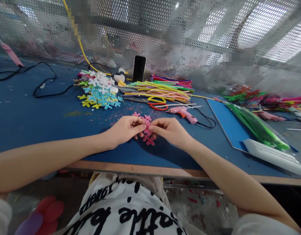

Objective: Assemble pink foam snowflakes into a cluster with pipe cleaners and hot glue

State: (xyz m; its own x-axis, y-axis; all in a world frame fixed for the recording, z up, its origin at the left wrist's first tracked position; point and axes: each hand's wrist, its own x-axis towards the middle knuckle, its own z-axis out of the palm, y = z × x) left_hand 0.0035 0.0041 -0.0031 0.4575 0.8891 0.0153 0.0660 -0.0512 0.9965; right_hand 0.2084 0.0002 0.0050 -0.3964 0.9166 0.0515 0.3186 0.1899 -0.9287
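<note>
Close to the table's front edge, a pink pipe-cleaner flower [147, 126] is pinched between both hands. My left hand [126, 130] grips it from the left with thumb and forefinger. From the right, my right hand [170, 131] closes thumb and finger on its other side. More pink flowers [149, 140] show just below and above the fingers; whether they are joined to the held one I cannot tell. Beyond the hands lie a pink glue gun [183, 114] and scissors with red and yellow handles [159, 106].
A pile of white, blue and yellow fuzzy flowers [100, 89] lies back left, beside loose pipe cleaners [162, 90]. Behind them a phone [139, 68] stands upright. At right are bagged green pipe cleaners [259, 127] and white sticks [275, 156]. A black cable [46, 79] crosses the left.
</note>
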